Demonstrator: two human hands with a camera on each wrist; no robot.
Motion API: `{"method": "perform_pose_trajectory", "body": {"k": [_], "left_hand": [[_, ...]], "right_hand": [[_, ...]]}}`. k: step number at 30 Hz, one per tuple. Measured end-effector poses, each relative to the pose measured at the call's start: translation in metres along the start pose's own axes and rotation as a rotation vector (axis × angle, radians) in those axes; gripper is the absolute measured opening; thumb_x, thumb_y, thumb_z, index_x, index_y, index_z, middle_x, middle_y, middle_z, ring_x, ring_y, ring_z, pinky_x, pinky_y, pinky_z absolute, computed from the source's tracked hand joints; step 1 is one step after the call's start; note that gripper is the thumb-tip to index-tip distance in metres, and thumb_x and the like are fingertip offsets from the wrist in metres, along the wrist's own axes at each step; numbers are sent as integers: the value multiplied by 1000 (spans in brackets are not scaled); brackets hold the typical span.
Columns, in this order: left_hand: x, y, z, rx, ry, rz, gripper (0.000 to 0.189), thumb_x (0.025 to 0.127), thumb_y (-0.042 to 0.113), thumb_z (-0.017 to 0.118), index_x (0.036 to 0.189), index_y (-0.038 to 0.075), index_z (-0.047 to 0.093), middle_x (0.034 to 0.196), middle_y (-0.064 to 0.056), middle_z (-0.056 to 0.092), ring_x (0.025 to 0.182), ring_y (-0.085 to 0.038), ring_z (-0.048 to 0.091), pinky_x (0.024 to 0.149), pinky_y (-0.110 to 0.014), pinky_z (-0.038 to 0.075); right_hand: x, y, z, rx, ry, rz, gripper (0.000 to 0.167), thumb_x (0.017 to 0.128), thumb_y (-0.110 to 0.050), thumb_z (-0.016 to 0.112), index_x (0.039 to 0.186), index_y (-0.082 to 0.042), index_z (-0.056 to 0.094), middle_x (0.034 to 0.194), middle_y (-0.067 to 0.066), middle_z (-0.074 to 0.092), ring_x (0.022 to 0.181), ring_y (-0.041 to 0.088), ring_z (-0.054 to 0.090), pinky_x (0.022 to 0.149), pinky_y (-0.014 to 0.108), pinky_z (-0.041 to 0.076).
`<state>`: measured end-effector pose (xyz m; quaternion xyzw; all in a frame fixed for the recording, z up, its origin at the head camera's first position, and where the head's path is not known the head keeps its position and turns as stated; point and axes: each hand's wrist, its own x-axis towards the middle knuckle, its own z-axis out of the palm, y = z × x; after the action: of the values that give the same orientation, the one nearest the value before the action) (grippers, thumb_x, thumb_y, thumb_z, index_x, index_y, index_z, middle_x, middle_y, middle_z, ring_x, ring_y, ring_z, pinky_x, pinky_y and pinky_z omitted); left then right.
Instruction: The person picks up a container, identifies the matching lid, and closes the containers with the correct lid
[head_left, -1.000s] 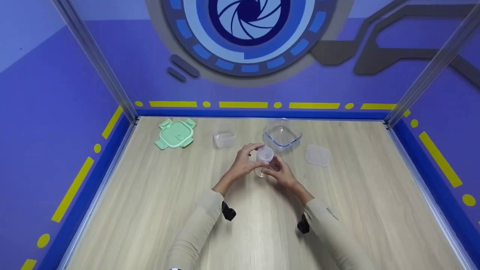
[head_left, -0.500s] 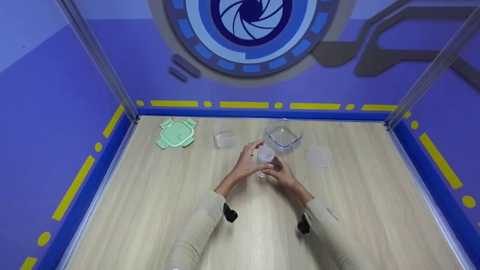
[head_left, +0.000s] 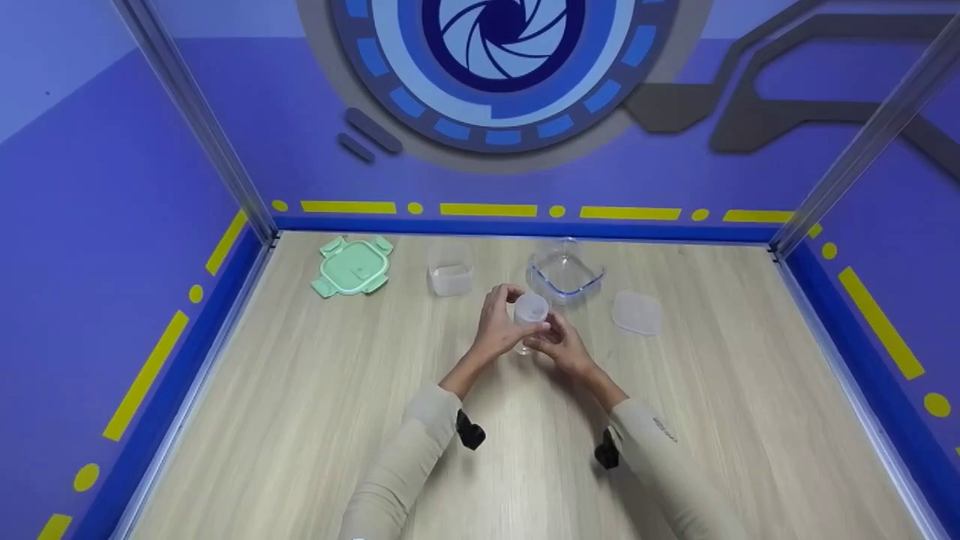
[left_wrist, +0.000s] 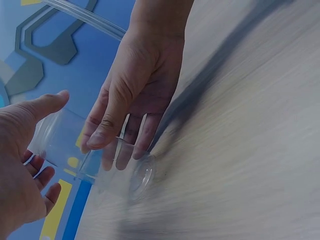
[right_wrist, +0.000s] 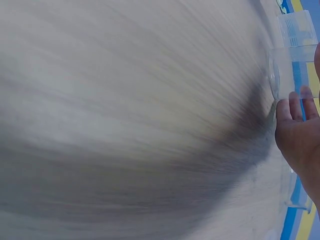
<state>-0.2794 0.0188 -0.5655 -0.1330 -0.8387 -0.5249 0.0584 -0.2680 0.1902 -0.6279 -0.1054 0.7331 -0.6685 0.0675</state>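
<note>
A clear cylindrical jar [left_wrist: 143, 176] stands upright on the table, with a pale, frosted round top [head_left: 531, 307] facing up. My left hand [head_left: 498, 324] curls round the upper part, thumb across the near side and fingers on the far left. Lower on the jar, my right hand [head_left: 564, 349] grips its right side with thumb and fingers. In the left wrist view, the right hand's fingers [left_wrist: 145, 135] show through the clear wall, while the left hand [left_wrist: 22, 165] is round the other end. The right wrist view catches only the jar's base [right_wrist: 274, 75] beside the right hand [right_wrist: 300, 135].
A square glass container [head_left: 566, 279] sits just behind the hands. To its left are a translucent plastic box [head_left: 451, 281] and a mint-green clip lid [head_left: 353, 267]. A flat translucent lid [head_left: 637, 312] lies to the right. Blue walls [head_left: 480, 184] close off the back and sides.
My left hand has turned round the jar's top, its thumb sliding right and its wrist and forearm shifting right. The right hand keeps its hold on the lower part.
</note>
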Motion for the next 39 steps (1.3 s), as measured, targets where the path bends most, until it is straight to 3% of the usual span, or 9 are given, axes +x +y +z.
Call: {"method": "perform_pose_trajectory", "body": {"k": [4,8,11,17,23,29,30,33,39], "left_hand": [[-1,-3,0,-40,9,5,67,71,28,94,123,5,60,121,-11,63,116,-25,56,101,-39,44],[-2,-6,-4,-95,1,15,65,72,24,93,126,3,63,124,-12,65,119,-26,56,101,-47,46],[-2,-8,-7,-139,-31,5,64,75,22,91,131,5,65,128,-12,66,122,-26,56,101,-50,46],[-2,-17,-13,-224,-86,-27,67,78,19,89,138,9,62,135,-9,66,128,-24,58,103,-43,45],[-1,-25,-19,-284,-135,1,59,81,13,86,136,5,64,139,-12,66,135,-28,56,109,-50,46],[-2,-22,-23,-313,-197,16,68,85,9,82,146,1,53,149,-18,57,141,-35,47,113,-59,39],[-4,-16,-25,-320,-204,20,71,85,7,81,148,-1,50,150,-20,55,142,-37,45,114,-60,38],[-6,-11,-22,-290,-181,33,77,83,11,83,149,0,46,152,-19,52,143,-35,43,114,-59,38],[-6,-5,-9,-178,-66,19,73,77,22,90,138,5,52,139,-12,56,134,-27,47,107,-43,42]], "right_hand": [[0,-1,1,5,-1,8,73,94,0,70,156,1,33,156,24,45,146,38,46,116,38,44],[1,-2,2,21,-3,8,72,93,0,71,155,1,34,155,24,47,145,38,46,116,36,44],[1,-3,3,22,4,1,71,93,0,71,154,2,36,153,25,48,144,38,47,117,36,43],[1,-3,4,24,11,-9,70,92,2,72,152,5,37,149,26,51,142,38,49,119,39,41],[0,-4,5,20,4,-8,69,92,3,71,152,7,36,149,30,50,144,42,45,122,47,36],[-1,-4,3,-16,14,3,68,93,0,71,151,5,37,153,29,47,147,43,42,122,50,34],[-1,-4,2,-18,14,1,67,93,-1,71,151,5,37,153,29,47,147,43,43,122,50,34],[-1,-4,2,-18,20,2,68,93,-1,72,151,3,38,153,26,48,145,40,45,121,48,36],[-1,-2,3,-26,21,4,68,94,-4,72,153,1,38,153,23,49,144,38,48,116,43,44]]}}
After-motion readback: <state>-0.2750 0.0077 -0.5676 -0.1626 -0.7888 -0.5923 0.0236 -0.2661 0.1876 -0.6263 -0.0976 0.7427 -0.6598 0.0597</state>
